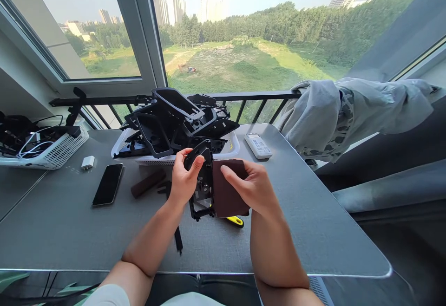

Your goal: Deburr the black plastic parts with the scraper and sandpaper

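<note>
Hands (183, 180) (259, 187) curled round black frame (208, 171), brown sheet (228, 194)

From the right hand (256, 187), open tabletop (320, 222) leaves a way through between two and four o'clock; a white box (258, 146) lies at twelve. From the left hand (183, 181), the basket (235, 147) blocks twelve, a brown roll (147, 184) and a phone (108, 185) nine, a long black tool (178, 241) six.
</note>
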The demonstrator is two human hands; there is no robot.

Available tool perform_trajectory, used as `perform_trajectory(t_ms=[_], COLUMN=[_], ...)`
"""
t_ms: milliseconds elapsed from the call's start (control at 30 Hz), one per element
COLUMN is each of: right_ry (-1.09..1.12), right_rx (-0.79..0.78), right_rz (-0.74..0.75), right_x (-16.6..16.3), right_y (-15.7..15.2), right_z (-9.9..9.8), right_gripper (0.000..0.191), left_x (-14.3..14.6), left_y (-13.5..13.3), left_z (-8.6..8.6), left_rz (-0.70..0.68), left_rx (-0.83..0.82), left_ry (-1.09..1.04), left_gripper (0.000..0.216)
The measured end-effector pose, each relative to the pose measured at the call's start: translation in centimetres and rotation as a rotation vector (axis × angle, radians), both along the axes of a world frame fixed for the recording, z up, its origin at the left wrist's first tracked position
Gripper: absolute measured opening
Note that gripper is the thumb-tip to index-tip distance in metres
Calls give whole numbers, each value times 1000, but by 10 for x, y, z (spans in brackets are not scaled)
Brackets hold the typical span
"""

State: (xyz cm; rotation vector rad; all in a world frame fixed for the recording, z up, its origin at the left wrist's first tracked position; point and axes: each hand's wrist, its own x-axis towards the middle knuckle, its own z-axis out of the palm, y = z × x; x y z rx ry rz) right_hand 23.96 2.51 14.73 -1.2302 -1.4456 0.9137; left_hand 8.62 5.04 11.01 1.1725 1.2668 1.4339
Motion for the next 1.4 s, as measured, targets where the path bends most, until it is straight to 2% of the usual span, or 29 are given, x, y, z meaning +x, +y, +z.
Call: perform_trajectory(t_ms=[167,267,367,467,533,700,833,867,967,1133,1267,1400], right_ry=[12,21,132,231,215,-21,-463,-585,-674,-735,-786,-836], right_rx=[-15,-32,-78,-130,-183,-321,-205,-170,-152,-164,-181,-213], right_rz=[73,-7,-100,-97,-40,186,319,319,327,370,309,180], right_x=[-2,1,10,19,23,27,13,8,-10,-27,-24,-7], right_y=[-1,2,5,7,7,18,37,43,58,74,74,63], right_z=[2,0,-2,-2,-2,-10,-29,-35,-52,-72,-78,-87], right_gripper=[24,23,25,28,28,26,26,28,29,12,26,31], left_x=[0,0,1,1,0,-13,-30,-34,-42,-52,-63,-75], left_y=[0,0,1,0,1,6,12,13,12,4,-9,-25], left_z=[4,8,13,17,20,29,30,29,24,14,4,-14], left_rz=[-13,-54,-105,-115,-95,41,109,119,127,69,52,-41], left_rx=[-2,-71,-141,-146,-144,-116,-86,-75,-60,-174,-215,-275], left_ry=[-13,-106,-203,-236,-253,-300,-338,-347,-383,-481,-569,-664], left_gripper=[56,62,75,74,69,63,58,57,52,46,39,36])
